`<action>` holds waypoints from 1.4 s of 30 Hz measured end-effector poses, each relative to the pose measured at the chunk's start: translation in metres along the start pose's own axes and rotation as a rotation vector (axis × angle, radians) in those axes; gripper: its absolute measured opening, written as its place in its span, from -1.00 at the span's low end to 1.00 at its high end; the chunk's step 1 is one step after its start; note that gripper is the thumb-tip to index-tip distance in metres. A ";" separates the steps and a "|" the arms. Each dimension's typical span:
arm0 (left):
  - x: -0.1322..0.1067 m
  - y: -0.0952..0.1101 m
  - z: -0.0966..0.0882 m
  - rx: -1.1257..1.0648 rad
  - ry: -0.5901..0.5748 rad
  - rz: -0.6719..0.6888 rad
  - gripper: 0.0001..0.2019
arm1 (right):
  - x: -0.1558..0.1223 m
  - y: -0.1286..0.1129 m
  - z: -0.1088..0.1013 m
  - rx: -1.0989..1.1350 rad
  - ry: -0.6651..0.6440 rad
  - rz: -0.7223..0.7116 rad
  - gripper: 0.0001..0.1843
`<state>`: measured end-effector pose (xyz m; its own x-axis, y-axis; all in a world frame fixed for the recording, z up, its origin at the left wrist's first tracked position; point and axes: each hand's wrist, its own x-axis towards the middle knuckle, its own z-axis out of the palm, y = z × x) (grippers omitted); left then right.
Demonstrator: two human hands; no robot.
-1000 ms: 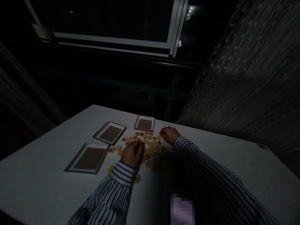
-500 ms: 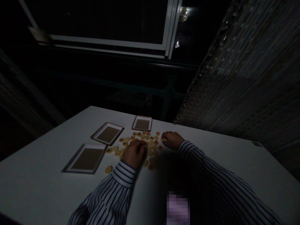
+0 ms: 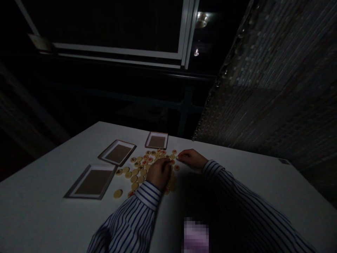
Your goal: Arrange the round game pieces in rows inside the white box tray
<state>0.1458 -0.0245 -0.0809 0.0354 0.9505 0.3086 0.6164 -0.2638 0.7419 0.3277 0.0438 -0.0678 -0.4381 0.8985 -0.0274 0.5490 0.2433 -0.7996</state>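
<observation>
Round, pale wooden Chinese chess pieces point(image 3: 134, 172) lie spread over the white table point(image 3: 65, 225), some showing red or black characters and others plain. My left hand point(image 3: 158, 173) is closed above the middle of the spread, thumb and fingers drawn together; whatever it holds is hidden by the fingers, and it covers several pieces. At the right edge of the group, my right hand point(image 3: 193, 159) pinches a piece point(image 3: 177, 157) at its fingertips, low over the tabletop. One plain piece point(image 3: 118, 193) lies apart at the near left.
Three shallow rectangular trays stand beyond and left of the pieces: a near one point(image 3: 91, 181), a middle one point(image 3: 117, 153) and a small far one point(image 3: 156, 140). A bead curtain point(image 3: 252, 105) hangs at the right. Behind the table is a dark window point(image 3: 118, 49). The room is dim.
My left hand has shifted right across the pieces, uncovering some at its left. My right hand has moved slightly left toward the group. The view has shifted a little.
</observation>
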 end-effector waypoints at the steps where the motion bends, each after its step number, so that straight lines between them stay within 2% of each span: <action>1: 0.000 0.000 0.001 -0.016 0.004 -0.003 -0.78 | 0.000 -0.001 0.000 0.058 -0.008 0.001 -0.71; 5: 0.001 0.001 0.002 -0.059 0.005 -0.038 -0.77 | -0.002 -0.009 0.000 0.179 -0.048 0.035 -0.71; 11: 0.003 0.001 0.004 -0.171 0.012 -0.097 -0.74 | -0.006 -0.021 0.004 0.229 -0.066 0.042 -0.74; 18: 0.004 -0.002 0.008 -0.386 0.003 -0.197 -0.69 | -0.007 -0.023 0.013 0.320 -0.108 0.010 -0.75; 23: 0.005 0.000 0.004 -0.517 -0.017 -0.277 -0.68 | -0.009 -0.027 0.019 0.307 -0.084 0.005 -0.73; 26: 0.006 -0.001 0.002 -0.554 -0.004 -0.313 -0.69 | -0.012 -0.032 0.020 0.179 -0.018 -0.049 -0.75; 29: 0.006 -0.004 0.003 -0.581 0.021 -0.336 -0.70 | -0.017 -0.038 0.019 -0.095 0.052 -0.195 -0.73; 31: 0.006 -0.006 0.004 -0.600 0.025 -0.343 -0.70 | -0.018 -0.042 0.018 -0.279 0.053 -0.293 -0.69; 34: 0.005 -0.008 0.006 -0.624 0.021 -0.343 -0.70 | -0.020 -0.047 0.018 -0.477 0.043 -0.349 -0.69; 38: 0.005 -0.006 0.005 -0.599 0.024 -0.344 -0.71 | -0.021 -0.052 0.019 -0.591 -0.006 -0.376 -0.71; 42: 0.004 -0.004 0.001 -0.542 0.013 -0.334 -0.71 | -0.021 -0.049 0.017 -0.615 0.036 -0.344 -0.72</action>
<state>0.1448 -0.0190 -0.0833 -0.1011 0.9948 0.0131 0.1069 -0.0022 0.9943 0.2976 0.0068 -0.0380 -0.6407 0.7427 0.1945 0.6912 0.6683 -0.2750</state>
